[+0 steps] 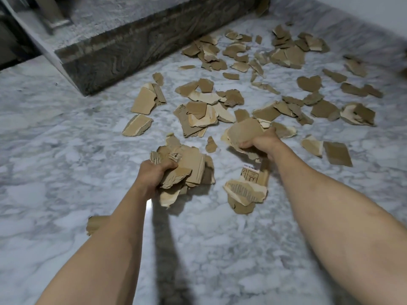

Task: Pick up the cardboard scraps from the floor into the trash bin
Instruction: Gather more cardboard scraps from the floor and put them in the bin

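Observation:
Torn brown cardboard scraps (204, 111) lie scattered over the marble floor, thickest at the middle and far right. My left hand (154, 175) is closed around a thick bundle of scraps (189, 166) held above the floor. My right hand (259, 142) grips a second bundle (244, 130) with a large flat piece on top. Below my right hand lies a printed scrap (246, 190) with a label. One scrap (94, 224) peeks out beside my left forearm. No trash bin is in view.
A dark stone step (132, 51) runs diagonally across the upper left. A white wall (374, 16) borders the floor at the upper right. White-grey marble floor (66, 161) stretches bare at the left and the bottom.

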Available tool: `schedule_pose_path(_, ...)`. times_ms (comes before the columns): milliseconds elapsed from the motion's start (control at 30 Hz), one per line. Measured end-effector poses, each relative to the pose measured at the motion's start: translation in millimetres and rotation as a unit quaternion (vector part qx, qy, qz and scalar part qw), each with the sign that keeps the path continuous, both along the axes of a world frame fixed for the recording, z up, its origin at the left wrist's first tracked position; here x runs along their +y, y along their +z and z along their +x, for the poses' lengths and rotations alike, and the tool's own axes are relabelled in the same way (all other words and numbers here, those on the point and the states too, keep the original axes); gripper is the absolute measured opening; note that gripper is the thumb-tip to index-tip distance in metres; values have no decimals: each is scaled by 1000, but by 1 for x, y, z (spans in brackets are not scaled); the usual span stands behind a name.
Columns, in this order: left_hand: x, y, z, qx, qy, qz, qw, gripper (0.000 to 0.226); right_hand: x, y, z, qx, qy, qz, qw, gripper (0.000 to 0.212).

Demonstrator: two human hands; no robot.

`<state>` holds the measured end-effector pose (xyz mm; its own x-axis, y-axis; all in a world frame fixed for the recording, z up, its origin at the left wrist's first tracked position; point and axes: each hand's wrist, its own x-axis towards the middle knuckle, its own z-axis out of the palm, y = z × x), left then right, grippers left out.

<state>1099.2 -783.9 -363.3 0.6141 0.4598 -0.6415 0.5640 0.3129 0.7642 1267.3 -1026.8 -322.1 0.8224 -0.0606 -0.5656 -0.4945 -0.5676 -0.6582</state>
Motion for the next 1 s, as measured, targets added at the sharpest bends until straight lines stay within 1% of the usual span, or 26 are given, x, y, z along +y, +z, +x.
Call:
schedule_pose_path(33, -7, 0, 2, 5, -23, 22, 999, 25, -7, 4, -5, 34, -7, -4, 999, 115)
schedule_pose_path(67, -13, 0, 4, 8, -40, 36, 999, 25, -14, 4, -12, 95, -11, -4, 995, 113)
schedule_pose_path(100, -18, -1, 6, 10, -55, 47, 997, 27, -21, 3, -19, 162, 2, -15, 987, 96)
schedule_pose_path(133, -22, -2, 9, 15, -73, 59, 995, 33, -22, 4, -33, 217, 37, -20, 975, 67)
schedule_pose_path(167, -25, -6, 11, 22, -93, 80, 992, 45, -20, 1, -48, 253, 52, -30, 966, 42)
schedule_pose_path(200, -26, -13, 15, 29, -118, 107, 987, 59, -17, -8, -60, 271, 57, -52, 959, 38)
schedule_pose_path(233, -27, -20, 19, 41, -143, 139, 979, 71, -13, -21, -70, 270, 62, -73, 958, 55)
schedule_pose_path(300, -31, -26, 25, 69, -182, 187, 963, 82, -3, -45, -88, 216, 25, -154, 964, 128)
schedule_pose_path(333, -35, -23, 25, 92, -191, 209, 955, 83, 2, -50, -94, 181, 2, -192, 965, 144)
schedule_pose_path(367, -37, -20, 26, 115, -196, 233, 945, 80, 3, -54, -94, 153, -7, -226, 962, 143)
schedule_pose_path(400, -37, -21, 27, 138, -201, 251, 937, 79, 4, -55, -94, 139, -1, -244, 960, 136)
schedule_pose_path(467, -38, -21, 30, 163, -217, 269, 924, 82, 3, -47, -94, 124, 12, -262, 957, 123)
schedule_pose_path(533, -40, -20, 33, 168, -229, 270, 920, 86, 3, -44, -91, 113, 19, -264, 958, 119)
schedule_pose_path(600, -43, -19, 35, 139, -221, 232, 937, 88, 4, -47, -90, 86, 11, -239, 967, 113)
schedule_pose_path(700, -48, -18, 38, 55, -203, 136, 968, 85, 8, -55, -91, 45, -29, -197, 979, 105)
schedule_pose_path(800, -57, -22, 42, 26, -197, 68, 978, 89, 11, -55, -92, 37, -72, -105, 991, 93)
schedule_pose_path(833, -63, -19, 41, 21, -195, 53, 979, 89, 12, -54, -94, 36, -86, -94, 991, 89)
schedule_pose_path(867, -69, -15, 39, 12, -185, 37, 982, 82, 12, -51, -96, 32, -94, -90, 991, 87)
schedule_pose_path(933, -75, -12, 32, 8, -144, 14, 989, 49, 12, -51, -94, 34, -103, -50, 993, 82)
schedule_pose_path(967, -75, -13, 29, 13, -116, 2, 993, 36, 13, -52, -92, 40, -107, -23, 993, 79)
schedule_pose_path(1000, -73, -14, 25, 18, -87, -16, 996, 31, 13, -51, -90, 50, -109, 5, 993, 75)
